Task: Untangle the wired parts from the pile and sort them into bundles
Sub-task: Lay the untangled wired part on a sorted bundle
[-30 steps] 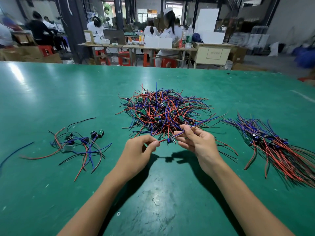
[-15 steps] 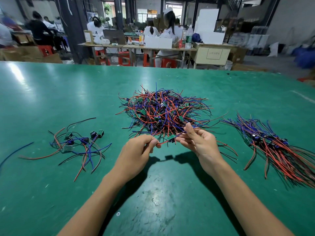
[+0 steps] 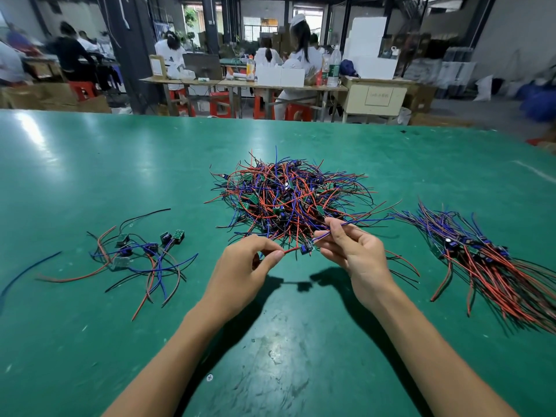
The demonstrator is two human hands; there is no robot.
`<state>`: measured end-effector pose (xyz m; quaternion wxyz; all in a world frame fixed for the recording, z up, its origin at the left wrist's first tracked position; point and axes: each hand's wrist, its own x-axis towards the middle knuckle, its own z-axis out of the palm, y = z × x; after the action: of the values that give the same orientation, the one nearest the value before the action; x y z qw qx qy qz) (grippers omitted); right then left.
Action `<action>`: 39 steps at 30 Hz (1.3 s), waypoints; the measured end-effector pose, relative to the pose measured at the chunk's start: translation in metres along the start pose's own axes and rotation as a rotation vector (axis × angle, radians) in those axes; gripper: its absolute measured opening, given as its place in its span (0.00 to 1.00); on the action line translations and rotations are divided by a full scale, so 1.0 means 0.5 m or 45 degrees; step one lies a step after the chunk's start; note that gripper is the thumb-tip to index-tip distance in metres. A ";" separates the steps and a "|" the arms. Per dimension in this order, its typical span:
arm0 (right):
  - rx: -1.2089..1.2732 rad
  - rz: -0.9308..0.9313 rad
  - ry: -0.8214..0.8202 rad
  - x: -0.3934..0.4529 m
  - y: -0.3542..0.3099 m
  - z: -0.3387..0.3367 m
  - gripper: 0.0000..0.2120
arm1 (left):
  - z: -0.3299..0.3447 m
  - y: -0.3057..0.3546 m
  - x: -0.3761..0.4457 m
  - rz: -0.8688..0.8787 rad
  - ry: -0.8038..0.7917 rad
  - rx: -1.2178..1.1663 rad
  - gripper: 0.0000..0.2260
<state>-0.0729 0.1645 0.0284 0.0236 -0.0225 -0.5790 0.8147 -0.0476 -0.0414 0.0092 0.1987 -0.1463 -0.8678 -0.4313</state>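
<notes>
Green table [image 3: 90, 176]: wired part [image 3: 306, 247] between hands [image 3: 301, 251].

Green table [image 3: 90, 176], seated workers [image 3: 301, 55] behind (red stools [image 3: 221, 103])

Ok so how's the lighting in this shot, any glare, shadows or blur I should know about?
Head view: glare streaks the green table at far left; the left hand and right hand throw dark shadows toward the viewer; the wire pile is sharp, the background workers soft; the wide lens bows the table's far edge.
</notes>
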 end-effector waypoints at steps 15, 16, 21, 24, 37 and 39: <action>-0.779 -0.464 0.422 0.052 -0.135 -0.073 0.17 | -0.043 -0.002 0.016 -0.369 0.460 0.325 0.09; -1.073 -0.493 0.519 0.072 -0.169 -0.100 0.17 | -0.053 -0.012 0.018 -0.464 0.578 0.461 0.07; -2.023 -0.397 0.769 0.148 -0.237 -0.229 0.15 | -0.081 -0.040 0.022 -0.746 0.617 0.530 0.09; -2.363 0.166 0.481 0.142 -0.158 -0.280 0.24 | -0.062 -0.029 0.018 -0.693 0.548 0.509 0.09; -1.891 -0.365 0.069 0.084 -0.014 -0.073 0.17 | -0.021 -0.007 0.002 -0.490 0.412 0.355 0.07; -1.835 -0.396 0.182 0.084 0.007 -0.068 0.17 | -0.019 -0.008 0.002 -0.440 0.389 0.312 0.06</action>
<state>-0.1128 0.1982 0.0135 0.1560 -0.0031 -0.9638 0.2162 -0.0480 -0.0512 0.0120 0.2671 0.0962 -0.8856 -0.3677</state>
